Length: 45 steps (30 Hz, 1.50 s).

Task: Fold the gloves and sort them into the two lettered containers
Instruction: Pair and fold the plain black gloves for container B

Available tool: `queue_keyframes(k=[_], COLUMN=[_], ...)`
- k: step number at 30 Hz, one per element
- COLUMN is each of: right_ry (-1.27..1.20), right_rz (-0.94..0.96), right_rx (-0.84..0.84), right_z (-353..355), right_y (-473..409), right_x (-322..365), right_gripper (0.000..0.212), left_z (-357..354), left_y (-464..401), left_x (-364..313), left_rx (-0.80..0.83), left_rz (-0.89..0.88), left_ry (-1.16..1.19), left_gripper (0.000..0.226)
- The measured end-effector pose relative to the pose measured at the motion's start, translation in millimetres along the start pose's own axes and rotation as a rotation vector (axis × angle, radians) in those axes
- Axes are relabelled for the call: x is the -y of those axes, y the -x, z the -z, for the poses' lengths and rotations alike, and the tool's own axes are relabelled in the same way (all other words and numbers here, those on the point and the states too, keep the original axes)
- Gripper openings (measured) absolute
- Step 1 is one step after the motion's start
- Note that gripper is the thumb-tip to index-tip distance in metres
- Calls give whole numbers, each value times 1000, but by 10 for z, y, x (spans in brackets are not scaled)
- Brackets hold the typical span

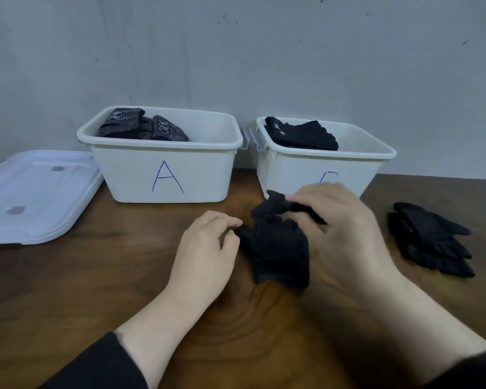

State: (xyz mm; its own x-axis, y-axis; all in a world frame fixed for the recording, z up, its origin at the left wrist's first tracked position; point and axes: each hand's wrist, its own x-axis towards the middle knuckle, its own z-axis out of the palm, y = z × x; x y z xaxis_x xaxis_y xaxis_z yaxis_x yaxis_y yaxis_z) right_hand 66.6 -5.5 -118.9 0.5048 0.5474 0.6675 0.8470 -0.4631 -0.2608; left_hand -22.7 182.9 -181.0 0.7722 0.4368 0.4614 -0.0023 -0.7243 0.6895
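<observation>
The left white box has a big blue letter A drawn on its front. The right white box has a blue letter too, but a hand hides most of it.

Non-task items: table, lids, wall.
Dark brown wood-grain table fills the lower view. White plastic lids, seemingly two stacked, lie flat at the table's far left, just beside the left bin, with two grey smudgy patches on the top one. Grey-white wall behind, scuffed with small dark specks and marks, meets the table's back edge.
</observation>
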Motion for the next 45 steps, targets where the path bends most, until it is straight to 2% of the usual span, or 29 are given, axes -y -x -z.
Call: queue_keyframes(k=[2,4,8,12,16,22,23,25,27,28,30,33,37,41,45], right_ry=[-47,-95,-172,-143,-142,-178,-222,-317,-331,-305,-209,-185,-343,-539,-754], right_rz=[-35,-91,-210,-184,-197,-195,-207,-277,-433,-520,-668,-761,-751,-778,-776], right_rx=[249,386,372,502,465,491,455,255,55,36,139,263,262,152,66], right_z=[-230,-339,-286,-336,-372,-344,-344,-341,-310,-294,-284,-292,-360,-380,-321], right_y=[320,543,549,577,568,568,566,558,517,489,451,377,313,307,300], right_x=[21,8,-91,-121,-162,-129,-124,-143,-212,-270,-398,-435,-384,-339,-272], right_gripper=[39,57,56,57,50,56,54,48,47,48,50,53,55,55,56], left_z=[6,-1,-68,-62,-52,-53,-55,-59,-63,-68,-106,-212,-333,-331,-297], left_y=[-12,-14,11,10,2,6,9,23,35,35,27,18,10,-4,-21], left_x=[13,18,31,31,18,44,45,34,4,-17,-68,-177,-234,-233,-232], left_rx=[8,38,158,194,211,191,203,230,249,255,259,268,287,305,289], left_rz=[16,44,67,100,113,130,134,143,156,165,189,215,205,186,228], left_ry=[-2,6,-74,-214,-218,-250,-270,-298,-296,-288,-279,-317,-324,-265,-19], left_gripper=[28,30,25,26,28,31,35,45,53,57,65,74,72,72,79])
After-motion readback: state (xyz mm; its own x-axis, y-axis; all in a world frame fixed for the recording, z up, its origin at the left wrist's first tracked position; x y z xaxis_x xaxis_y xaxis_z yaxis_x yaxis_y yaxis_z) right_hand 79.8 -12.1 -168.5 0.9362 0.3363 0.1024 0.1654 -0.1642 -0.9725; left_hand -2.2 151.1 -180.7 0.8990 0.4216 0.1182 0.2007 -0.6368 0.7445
